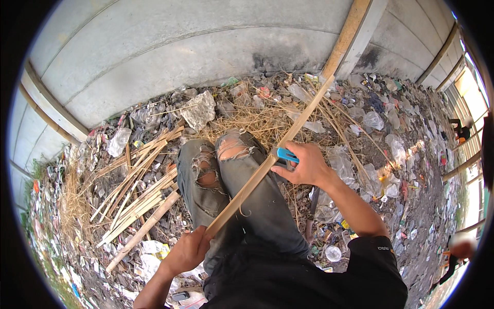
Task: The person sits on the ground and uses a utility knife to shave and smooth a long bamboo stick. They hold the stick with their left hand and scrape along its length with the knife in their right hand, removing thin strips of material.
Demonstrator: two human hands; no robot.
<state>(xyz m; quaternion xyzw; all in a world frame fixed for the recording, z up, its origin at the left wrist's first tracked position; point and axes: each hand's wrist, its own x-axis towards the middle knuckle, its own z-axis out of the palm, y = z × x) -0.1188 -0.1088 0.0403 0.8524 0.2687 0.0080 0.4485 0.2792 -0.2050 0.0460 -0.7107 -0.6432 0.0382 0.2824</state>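
A long pale bamboo strip [257, 176] runs slantwise across my lap, from near my left hip up toward the wall. My left hand [187, 251] is closed around its near end. In my right hand [305, 164] is a small blue-handled cutter [287, 155], pressed against the strip about midway along it. The cutter's blade is mostly hidden by the strip and my fingers. A thin curled shaving [246, 210] hangs off the strip's edge above my right thigh. My knees [235, 147] are bent beneath the strip, in torn dark jeans.
Split bamboo sticks [131, 188] lie heaped at my left, beside a thicker pole [143, 232]. Ahead are straw shavings [247, 117], a stone chunk [199, 110] and a concrete wall [206, 44]. Plastic litter covers the ground. Other people [458, 250] are at the far right.
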